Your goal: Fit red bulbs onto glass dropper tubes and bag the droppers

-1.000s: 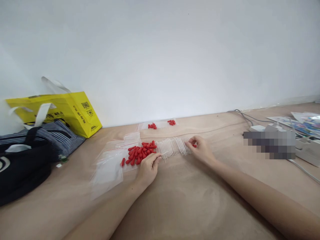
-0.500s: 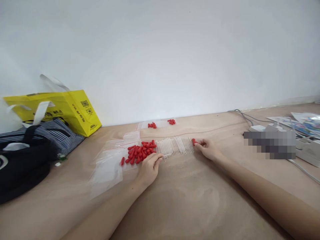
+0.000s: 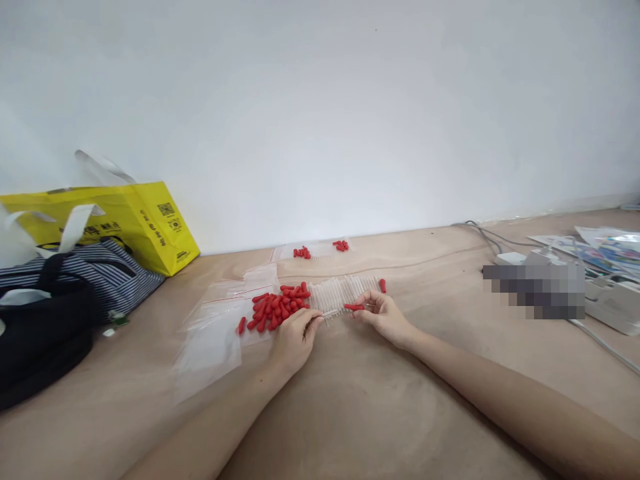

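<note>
My left hand [image 3: 296,333] is closed in a pinch on a thin whitish stick [image 3: 330,313], which points right. My right hand [image 3: 384,319] pinches a small red rubber bulb [image 3: 355,307] with a narrow neck, just right of the stick's tip. Beyond both hands lies a row of pale thin sticks [image 3: 327,293], set side by side. One more red bulb [image 3: 383,285] sits at the row's right end. A heap of red bulbs [image 3: 273,308] lies left of the row, on clear plastic bags [image 3: 210,353].
Near the wall, a clear bag [image 3: 321,249] carries two small clusters of red pieces. A yellow bag [image 3: 173,233], a striped bag [image 3: 115,273] and a black bag [image 3: 50,347] crowd the left. Power strips [image 3: 613,303], cables and printed sheets [image 3: 605,247] occupy the right.
My right hand has come left from the row's right end to near my left hand, with a red bulb in its fingers. My left hand keeps its pinch on the stick.
</note>
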A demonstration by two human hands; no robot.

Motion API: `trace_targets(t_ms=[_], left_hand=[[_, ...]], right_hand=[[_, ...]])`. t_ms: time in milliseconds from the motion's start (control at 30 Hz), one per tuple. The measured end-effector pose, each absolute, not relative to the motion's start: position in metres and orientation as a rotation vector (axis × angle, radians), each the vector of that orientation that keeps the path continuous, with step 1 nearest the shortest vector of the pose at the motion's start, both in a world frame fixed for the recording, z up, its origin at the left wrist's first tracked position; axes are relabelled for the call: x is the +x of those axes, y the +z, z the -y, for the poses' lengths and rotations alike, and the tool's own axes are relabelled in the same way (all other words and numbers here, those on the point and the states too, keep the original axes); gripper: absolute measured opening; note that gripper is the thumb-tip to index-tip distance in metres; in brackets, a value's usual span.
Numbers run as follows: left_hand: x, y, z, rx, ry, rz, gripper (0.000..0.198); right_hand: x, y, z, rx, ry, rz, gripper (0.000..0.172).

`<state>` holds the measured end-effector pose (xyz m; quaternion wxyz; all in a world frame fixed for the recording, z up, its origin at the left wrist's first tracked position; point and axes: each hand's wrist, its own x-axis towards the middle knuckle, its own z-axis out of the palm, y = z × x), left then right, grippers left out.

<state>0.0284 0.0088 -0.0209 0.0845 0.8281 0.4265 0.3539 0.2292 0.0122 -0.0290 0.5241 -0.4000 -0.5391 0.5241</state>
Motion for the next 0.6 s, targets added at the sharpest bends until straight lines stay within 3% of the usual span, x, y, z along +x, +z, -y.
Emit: trace_targets(t_ms=[600], left_hand=[[0.0286,-0.0223,-0.0112,2.581,1.119,-1.141,0.021]], right_hand=[[0.2267,-0.0326,-0.0090,-0.819,1.443,1.307,0.028]])
